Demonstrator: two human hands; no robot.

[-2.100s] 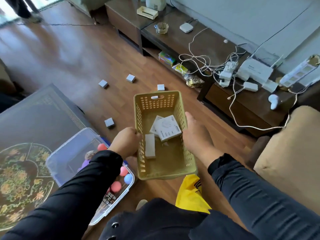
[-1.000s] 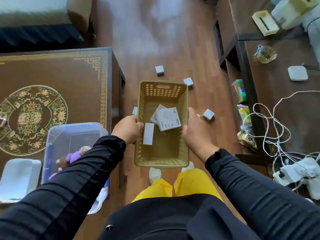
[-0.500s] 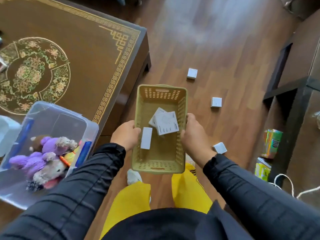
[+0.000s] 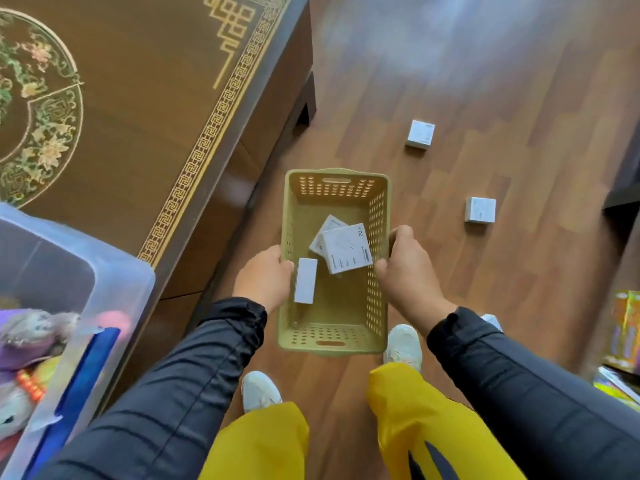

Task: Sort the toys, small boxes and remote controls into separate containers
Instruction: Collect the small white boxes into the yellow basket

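I carry a yellow perforated basket [image 4: 346,320] above the wooden floor. My left hand [image 4: 264,279] grips its left wall and my right hand [image 4: 407,271] grips its right wall. Inside lie three white small boxes: a flat square one [image 4: 348,248] on top of another [image 4: 329,227], and a narrow one [image 4: 305,285] by the left wall. Two small white boxes lie on the floor ahead, one far [image 4: 420,134] and one nearer right [image 4: 480,209]. A clear plastic bin [image 4: 114,271] at the left holds plush toys [image 4: 31,337].
A dark wooden table [image 4: 145,109] with gold ornament stands at the left, its corner close to the basket. A dark shelf unit [image 4: 623,199] with colourful packages [image 4: 623,327] stands at the right edge. My feet in white shoes stand below the basket.
My view has turned left and tilted down: the TV cabinet and cables left the frame, the ornamented table and toy bin came closer. Both hands kept holding the basket throughout.
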